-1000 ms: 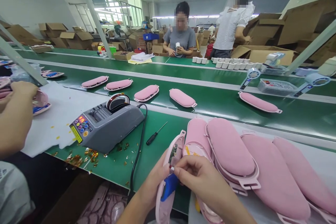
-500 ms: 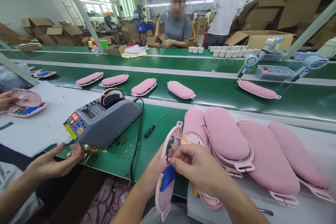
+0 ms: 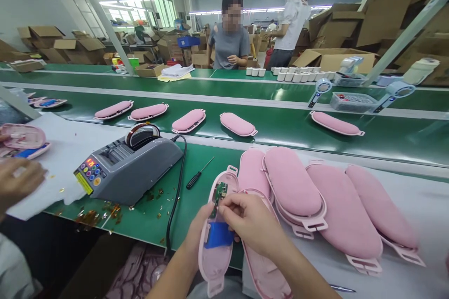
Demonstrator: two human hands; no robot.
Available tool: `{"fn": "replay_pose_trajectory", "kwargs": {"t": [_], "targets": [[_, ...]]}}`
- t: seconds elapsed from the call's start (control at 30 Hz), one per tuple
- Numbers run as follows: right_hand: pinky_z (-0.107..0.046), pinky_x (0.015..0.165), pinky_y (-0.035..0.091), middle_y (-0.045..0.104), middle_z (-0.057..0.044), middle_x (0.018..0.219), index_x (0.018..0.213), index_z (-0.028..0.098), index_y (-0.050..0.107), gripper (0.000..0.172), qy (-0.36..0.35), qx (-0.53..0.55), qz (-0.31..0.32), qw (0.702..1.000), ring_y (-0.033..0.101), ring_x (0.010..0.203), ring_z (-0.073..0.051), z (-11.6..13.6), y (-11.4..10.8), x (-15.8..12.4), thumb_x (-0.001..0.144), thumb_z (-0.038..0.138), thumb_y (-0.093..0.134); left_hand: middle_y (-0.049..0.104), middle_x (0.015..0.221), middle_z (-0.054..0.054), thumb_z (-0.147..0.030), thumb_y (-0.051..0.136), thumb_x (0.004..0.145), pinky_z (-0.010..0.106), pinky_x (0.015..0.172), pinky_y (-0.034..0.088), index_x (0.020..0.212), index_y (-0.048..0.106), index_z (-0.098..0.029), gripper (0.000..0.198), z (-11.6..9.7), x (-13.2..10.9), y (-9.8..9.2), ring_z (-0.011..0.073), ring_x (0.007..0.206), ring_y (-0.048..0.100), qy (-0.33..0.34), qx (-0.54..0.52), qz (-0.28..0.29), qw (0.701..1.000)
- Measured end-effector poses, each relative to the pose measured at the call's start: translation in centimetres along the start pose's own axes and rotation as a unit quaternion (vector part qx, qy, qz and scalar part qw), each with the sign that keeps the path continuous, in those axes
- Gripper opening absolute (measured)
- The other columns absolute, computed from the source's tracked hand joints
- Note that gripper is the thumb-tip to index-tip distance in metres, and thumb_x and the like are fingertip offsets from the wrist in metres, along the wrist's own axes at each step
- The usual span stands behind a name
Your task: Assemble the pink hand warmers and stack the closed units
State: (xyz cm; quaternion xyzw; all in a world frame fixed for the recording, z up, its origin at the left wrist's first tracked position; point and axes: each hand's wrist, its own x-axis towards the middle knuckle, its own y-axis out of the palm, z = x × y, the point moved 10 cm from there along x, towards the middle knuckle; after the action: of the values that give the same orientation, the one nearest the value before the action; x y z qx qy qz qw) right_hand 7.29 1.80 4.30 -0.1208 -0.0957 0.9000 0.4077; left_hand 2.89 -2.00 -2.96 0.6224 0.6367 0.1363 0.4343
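My left hand is closed around the left edge of a pink plastic shell half. Inside the shell are a green circuit board and a blue wrapped block that looks like a battery. My right hand pinches at the lower end of the board; whatever lies between its fingertips is too small to make out. A second pink shell half lies open under my right forearm, partly hidden. Just to the right, several pink padded covers are stacked.
A grey tape dispenser with a black cable stands left, tape scraps before it. A screwdriver lies beside it. Pink units sit on the green conveyor. A neighbour's hand is at far left; a person stands opposite.
The shell in my left hand has turned so its inside faces me more fully. The right fingers remain at the board. The neighbour's hand has withdrawn from the tape dispenser to the left.
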Motion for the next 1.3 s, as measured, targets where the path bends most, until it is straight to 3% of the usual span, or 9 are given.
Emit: {"fn": "replay_pose_trajectory", "kwargs": {"t": [0.17, 0.33, 0.53, 0.63, 0.8, 0.97, 1.07, 1.2, 1.3], "targets": [[-0.028, 0.073, 0.047, 0.065, -0.005, 0.091, 0.092, 0.020, 0.065, 0.021, -0.085, -0.098, -0.094, 0.987, 0.060, 0.085, -0.017, 1.7, -2.2, -1.0, 0.090, 0.022, 0.045, 0.069, 0.066, 0.010, -0.061, 0.057, 0.075, 0.034, 0.064, 0.048, 0.088, 0.070, -0.008, 0.056, 0.0, 0.3, 0.3, 0.0236, 0.060, 0.064, -0.038, -0.068, 0.053, 0.996], [-0.035, 0.086, 0.047, 0.063, -0.005, 0.108, 0.102, 0.023, 0.063, 0.021, -0.115, -0.230, -0.054, 0.965, 0.056, 0.099, -0.021, 1.5, -1.1, -2.4, 0.088, 0.014, 0.050, 0.070, 0.075, 0.008, -0.050, 0.056, 0.080, 0.031, 0.067, 0.047, 0.090, 0.068, -0.011, 0.043, -0.6, 0.0, 0.7, 0.0195, 0.065, 0.062, -0.049, -0.173, 0.027, 0.983], [-0.035, 0.076, 0.045, 0.064, -0.003, 0.084, 0.070, 0.020, 0.067, 0.018, -0.105, -0.334, -0.041, 0.936, 0.053, 0.085, -0.021, 1.5, -0.2, -0.8, 0.081, 0.006, 0.061, 0.068, 0.072, 0.005, -0.042, 0.069, 0.073, 0.033, 0.075, 0.048, 0.075, 0.068, -0.012, 0.031, -0.8, 0.0, 1.9, 0.0159, 0.062, 0.059, -0.065, -0.202, 0.026, 0.977], [-0.034, 0.073, 0.042, 0.064, -0.002, 0.083, 0.066, 0.020, 0.066, 0.020, -0.108, -0.362, -0.062, 0.924, 0.052, 0.083, -0.021, 2.2, -0.7, 0.2, 0.077, 0.004, 0.065, 0.070, 0.078, 0.008, -0.040, 0.072, 0.071, 0.035, 0.080, 0.048, 0.083, 0.070, -0.010, 0.032, -0.9, -0.1, 0.8, 0.0210, 0.074, 0.064, -0.062, -0.146, 0.018, 0.987], [-0.031, 0.066, 0.037, 0.066, -0.001, 0.078, 0.071, 0.019, 0.064, 0.019, -0.127, -0.418, -0.099, 0.894, 0.051, 0.075, -0.019, 2.0, -0.8, 1.0, 0.077, 0.001, 0.064, 0.071, 0.096, 0.010, -0.032, 0.076, 0.072, 0.035, 0.086, 0.046, 0.114, 0.063, -0.016, 0.047, -2.6, -0.3, -1.9, 0.0251, 0.094, 0.065, 0.032, 0.031, -0.036, 0.998], [-0.033, 0.062, 0.032, 0.065, -0.001, 0.073, 0.066, 0.021, 0.065, 0.021, -0.184, -0.462, -0.138, 0.857, 0.049, 0.073, -0.020, 1.6, 0.0, 1.1, 0.078, 0.004, 0.064, 0.071, 0.099, 0.008, -0.034, 0.074, 0.074, 0.033, 0.087, 0.045, 0.114, 0.064, -0.016, 0.046, -4.5, -0.2, -1.9, 0.0248, 0.095, 0.062, 0.101, 0.233, -0.100, 0.962], [-0.034, 0.066, 0.037, 0.067, -0.002, 0.078, 0.068, 0.021, 0.066, 0.022, -0.188, -0.435, -0.107, 0.874, 0.052, 0.076, -0.020, 1.6, 0.1, 0.7, 0.083, 0.007, 0.058, 0.071, 0.098, 0.007, -0.030, 0.071, 0.074, 0.031, 0.087, 0.044, 0.106, 0.068, -0.015, 0.035, -5.6, -0.3, -1.6, 0.0247, 0.095, 0.062, 0.139, 0.291, -0.125, 0.938], [-0.035, 0.083, 0.046, 0.064, -0.006, 0.112, 0.102, 0.023, 0.065, 0.026, -0.210, -0.357, -0.183, 0.892, 0.055, 0.099, -0.021, 2.6, -3.4, -1.8, 0.091, 0.012, 0.044, 0.071, 0.101, 0.006, -0.026, 0.067, 0.075, 0.029, 0.088, 0.043, 0.107, 0.069, -0.016, 0.034, -6.3, -0.4, -2.2, 0.0261, 0.100, 0.060, 0.170, 0.329, -0.165, 0.914], [-0.036, 0.089, 0.047, 0.060, -0.006, 0.117, 0.116, 0.025, 0.060, 0.028, -0.165, -0.366, -0.236, 0.885, 0.053, 0.108, -0.022, 1.5, -6.4, -3.3, 0.093, 0.021, 0.043, 0.071, 0.092, 0.004, -0.027, 0.061, 0.075, 0.029, 0.081, 0.044, 0.104, 0.068, -0.016, 0.032, -6.2, -0.5, -2.4, 0.0264, 0.095, 0.061, 0.162, 0.371, -0.187, 0.895]]}}
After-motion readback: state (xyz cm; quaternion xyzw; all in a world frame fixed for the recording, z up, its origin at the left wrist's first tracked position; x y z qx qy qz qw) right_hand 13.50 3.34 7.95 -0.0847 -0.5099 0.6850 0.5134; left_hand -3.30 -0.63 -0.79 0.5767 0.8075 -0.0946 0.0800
